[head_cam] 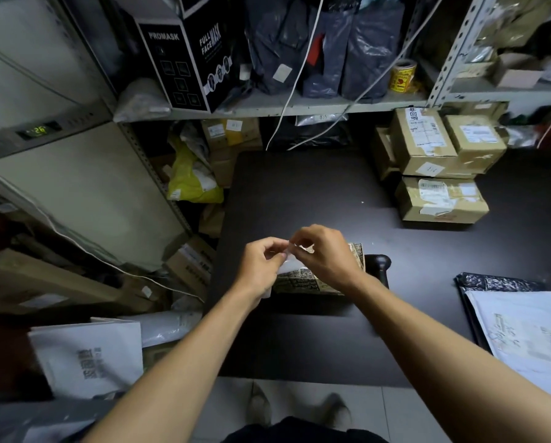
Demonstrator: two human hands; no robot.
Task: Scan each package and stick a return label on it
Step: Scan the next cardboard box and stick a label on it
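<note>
Hiding package (303,281), hands pinch label (288,266).

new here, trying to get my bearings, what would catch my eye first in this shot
Two hands meet mid-frame over a dark table: the left hand and right hand pinch a white label above a printed package. Taped cardboard boxes are stacked at the table's far right. A black mask box stands on the shelf above.

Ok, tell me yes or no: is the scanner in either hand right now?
No. The black scanner lies on the table beside the printed package, while both hands pinch a label.
</note>
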